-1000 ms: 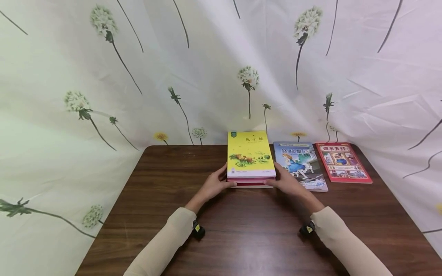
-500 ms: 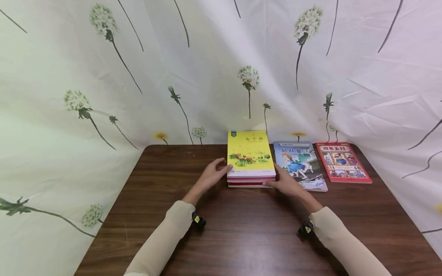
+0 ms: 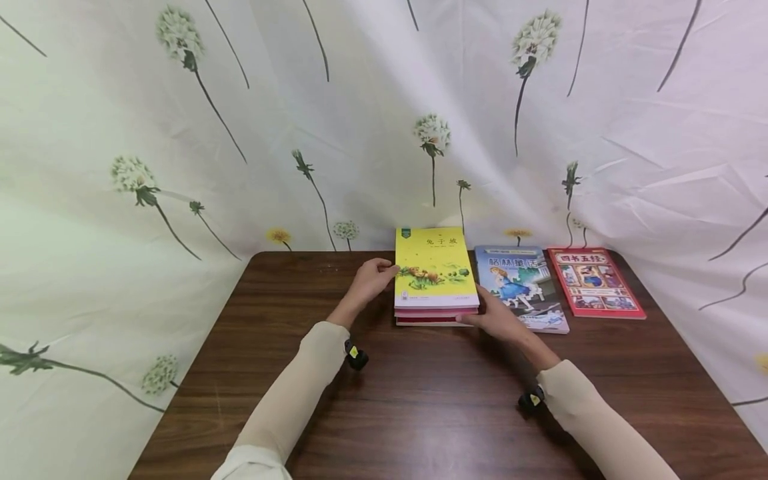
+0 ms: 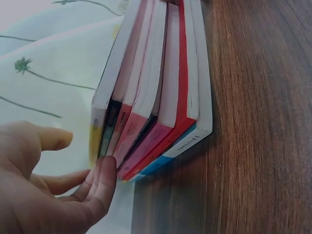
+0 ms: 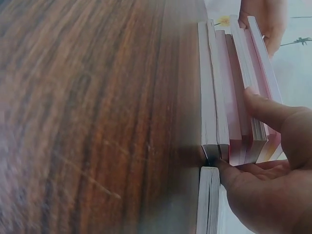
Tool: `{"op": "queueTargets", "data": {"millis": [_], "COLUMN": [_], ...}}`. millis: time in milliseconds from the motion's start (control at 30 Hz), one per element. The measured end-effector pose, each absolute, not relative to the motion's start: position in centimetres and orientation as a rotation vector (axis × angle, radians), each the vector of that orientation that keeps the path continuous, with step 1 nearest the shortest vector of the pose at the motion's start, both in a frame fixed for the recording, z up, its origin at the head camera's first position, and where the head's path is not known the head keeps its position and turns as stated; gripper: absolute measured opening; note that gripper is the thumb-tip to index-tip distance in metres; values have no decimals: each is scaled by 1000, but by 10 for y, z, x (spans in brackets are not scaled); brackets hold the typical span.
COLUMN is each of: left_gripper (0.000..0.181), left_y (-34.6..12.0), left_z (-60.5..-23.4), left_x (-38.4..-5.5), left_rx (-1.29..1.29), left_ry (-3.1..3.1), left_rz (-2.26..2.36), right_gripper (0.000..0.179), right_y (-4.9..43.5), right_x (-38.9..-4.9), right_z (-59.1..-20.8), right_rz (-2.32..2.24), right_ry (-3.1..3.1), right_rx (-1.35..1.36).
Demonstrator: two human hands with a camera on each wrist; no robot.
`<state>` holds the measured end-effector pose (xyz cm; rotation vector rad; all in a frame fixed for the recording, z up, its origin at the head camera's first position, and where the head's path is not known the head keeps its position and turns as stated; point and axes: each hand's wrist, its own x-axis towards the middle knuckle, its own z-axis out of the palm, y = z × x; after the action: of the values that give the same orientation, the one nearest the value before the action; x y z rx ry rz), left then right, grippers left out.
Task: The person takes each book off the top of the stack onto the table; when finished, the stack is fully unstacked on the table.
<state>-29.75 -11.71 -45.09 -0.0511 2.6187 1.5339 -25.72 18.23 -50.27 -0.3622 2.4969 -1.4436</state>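
A stack of several books [image 3: 433, 267], topped by a yellow book with a rabbit picture, lies at the back of the table. My left hand [image 3: 369, 281] is at its left side, fingertips touching the spines of the upper books [image 4: 127, 127] in the left wrist view, the thumb held apart. At the stack's front right corner, my right hand [image 3: 503, 320] holds on, its thumb [image 5: 265, 108] against the page edges and its fingers bent along the side. The books' edges are slightly staggered, seen in both wrist views.
A blue children's book [image 3: 523, 290] lies flat just right of the stack, under my right hand's side. Farther right is a red book [image 3: 597, 283]. Behind the brown wooden table [image 3: 432, 413] hangs a white dandelion-print cloth [image 3: 360, 120].
My left hand has let go of the stack's front left corner and moved back along its left side. The right hand and the books have hardly moved.
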Motion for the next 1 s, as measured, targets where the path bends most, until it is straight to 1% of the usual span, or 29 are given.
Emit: {"op": "queueTargets", "data": {"millis": [200, 433, 667, 900, 1000], "left_gripper": [64, 54, 55, 51, 46], "left_y": [-107, -101, -101, -101, -103], "left_z": [-455, -454, -455, -455, -454], "left_x": [-298, -296, -296, -295, -295], "left_rx": [-11, -12, -56, -142, -156], "left_ry": [2635, 2665, 2673, 2650, 2603], "left_rz": [1417, 1392, 1410, 1464, 1525], "right_gripper": [93, 91, 92, 96, 96], "right_y": [183, 184, 184, 182, 183], "right_x": [-256, -256, -256, -255, -255], "right_z": [-503, -503, -503, -501, -502], "right_rz": [-1449, -1428, -1424, -1439, -1451], "right_ry": [2492, 2511, 2512, 2496, 2484], "right_rx": [-334, -335, -329, -313, -317]}}
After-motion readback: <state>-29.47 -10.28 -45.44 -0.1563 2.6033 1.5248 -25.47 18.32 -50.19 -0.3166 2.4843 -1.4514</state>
